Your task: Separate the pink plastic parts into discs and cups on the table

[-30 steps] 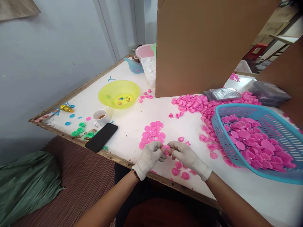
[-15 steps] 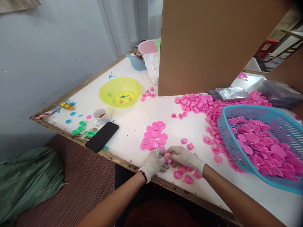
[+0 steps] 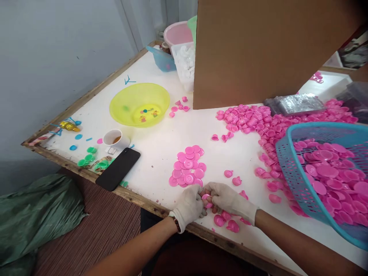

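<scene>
My left hand (image 3: 188, 206) and my right hand (image 3: 230, 200), both in pale gloves with bare fingertips, meet near the table's front edge. Between their fingertips they pinch a small round pink toy piece (image 3: 207, 198); fingers partly cover it, so whether it is a cup, a saucer or both is unclear. Just beyond my left hand lies a flat group of pink toy saucers (image 3: 188, 164). Several pink toy cups (image 3: 232, 226) lie beside and below my right hand, some partly hidden by it. Two more small pink pieces (image 3: 237, 181) sit a little farther off.
To the right stands a blue basket (image 3: 296, 191) full of pink pieces, beside a heap of pink cups (image 3: 247, 119). A cardboard sheet (image 3: 247, 53) rises behind. Leftward are a yellow basin (image 3: 123, 109), a white mug (image 3: 122, 142) and a black phone (image 3: 118, 168).
The camera view has shifted, so table items appear displaced. Both hands stay together at the table edge, fingers still on the pink piece, with slight finger movement.
</scene>
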